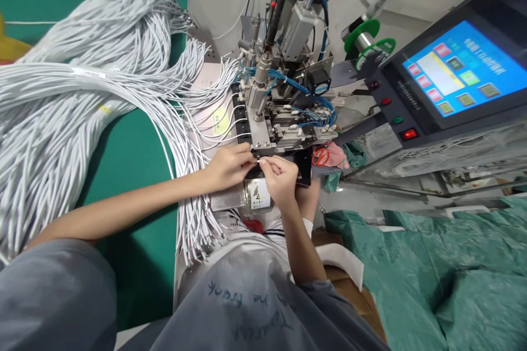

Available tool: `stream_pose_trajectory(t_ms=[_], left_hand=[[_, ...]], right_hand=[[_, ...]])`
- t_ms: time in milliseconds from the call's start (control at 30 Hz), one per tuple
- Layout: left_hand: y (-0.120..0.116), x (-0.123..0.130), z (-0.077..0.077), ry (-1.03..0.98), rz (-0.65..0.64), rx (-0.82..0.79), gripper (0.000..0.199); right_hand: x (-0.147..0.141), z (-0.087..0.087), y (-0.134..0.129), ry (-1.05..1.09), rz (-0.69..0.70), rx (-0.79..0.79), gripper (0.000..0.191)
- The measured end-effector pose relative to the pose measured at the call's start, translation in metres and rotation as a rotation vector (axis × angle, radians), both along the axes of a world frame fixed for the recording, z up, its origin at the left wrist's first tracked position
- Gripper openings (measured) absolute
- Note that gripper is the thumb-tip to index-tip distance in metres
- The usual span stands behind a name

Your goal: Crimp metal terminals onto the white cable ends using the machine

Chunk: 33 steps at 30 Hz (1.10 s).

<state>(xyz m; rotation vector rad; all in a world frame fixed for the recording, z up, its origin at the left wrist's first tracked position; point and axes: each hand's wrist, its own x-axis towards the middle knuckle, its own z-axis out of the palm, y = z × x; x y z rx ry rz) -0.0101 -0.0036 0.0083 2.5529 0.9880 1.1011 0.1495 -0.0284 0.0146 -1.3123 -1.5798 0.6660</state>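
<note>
My left hand point(231, 166) and my right hand point(280, 176) meet at the front edge of a metal soldering machine point(259, 129). The fingertips of both are pinched together on the end of a thin white cable point(259, 161), mostly hidden by the fingers. Several white cables lead into a row of black slots point(241, 112) along the machine's left side. Just left of my left hand, a thick bundle of loose white cables point(191, 214) droops over the table edge. A card with a yellow mark point(260, 193) lies beneath my hands.
Large heaps of white cables point(111, 27) cover the green table point(135, 175) on the left. A lit control screen point(457, 68) and a green wire spool point(366, 41) stand at the right. Orange-handled scissors point(320, 156) lie beside the machine. Green sacking point(411, 263) fills the lower right.
</note>
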Motion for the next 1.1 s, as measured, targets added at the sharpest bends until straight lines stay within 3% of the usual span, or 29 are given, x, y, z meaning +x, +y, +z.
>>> stream_pose_trajectory(t_ms=[100,167,267,400,600,733,800,933,1100], left_hand=[[-0.003,0.006,-0.002,-0.188,-0.042,-0.212,0.017],[-0.003,0.007,-0.004,-0.190,-0.091,-0.239,0.018],[-0.001,0.005,-0.006,-0.022,-0.140,-0.107,0.024],[0.000,0.004,-0.011,0.200,-0.095,0.068,0.031],[-0.004,0.011,-0.015,-0.183,-0.054,-0.244,0.015],[-0.002,0.011,-0.012,-0.279,-0.054,-0.329,0.013],[0.000,0.009,-0.012,-0.201,-0.105,-0.308,0.016],[0.004,0.004,-0.014,0.154,-0.182,-0.213,0.025],[0.002,0.006,-0.016,0.443,-0.162,-0.203,0.030]], right_hand=[[-0.007,-0.010,-0.001,0.119,-0.100,0.026,0.024],[-0.007,-0.016,-0.002,0.134,-0.124,0.014,0.025],[0.003,-0.018,-0.001,0.045,-0.089,-0.060,0.023],[0.017,-0.018,0.003,-0.081,0.012,-0.177,0.022],[0.001,-0.030,0.001,0.250,-0.045,-0.159,0.020],[-0.004,-0.032,-0.001,0.291,-0.081,-0.116,0.020],[0.002,-0.030,0.000,0.226,-0.070,-0.116,0.020],[0.019,-0.035,0.005,0.131,0.036,-0.174,0.022],[0.029,-0.057,0.007,0.259,-0.028,-0.276,0.014]])
